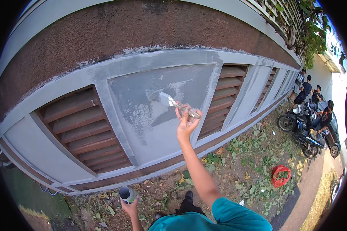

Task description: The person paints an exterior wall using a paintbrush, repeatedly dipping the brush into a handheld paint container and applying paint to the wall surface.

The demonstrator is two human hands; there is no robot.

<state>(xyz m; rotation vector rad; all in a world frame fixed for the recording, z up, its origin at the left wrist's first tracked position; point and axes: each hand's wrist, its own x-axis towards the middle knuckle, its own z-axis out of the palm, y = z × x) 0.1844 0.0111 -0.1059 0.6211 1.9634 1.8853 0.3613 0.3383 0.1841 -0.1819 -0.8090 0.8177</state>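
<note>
My right hand [188, 117] grips the handle of a flat paintbrush [167, 99], its bristles pointing left at the middle of a recessed wall panel [133, 115]. Fresh darker grey covers much of the panel's upper part, with ragged streaks over lighter grey below. Whether the bristles touch the surface I cannot tell. Low on the left, my left hand [131, 205] holds a cup-like paint container [128, 194] upright; its inside looks dark and the contents are not clear. Grey paint marks show on the right fingers.
Brown louvred vents [84, 127] flank the panel. Fallen leaves [248, 173] litter the ground, with a red plastic bag [281, 176] of leaves on the right. Farther off stand motorcycles [309, 141], a car [334, 148] and several people [305, 89]. Vines [309, 37] hang at upper right.
</note>
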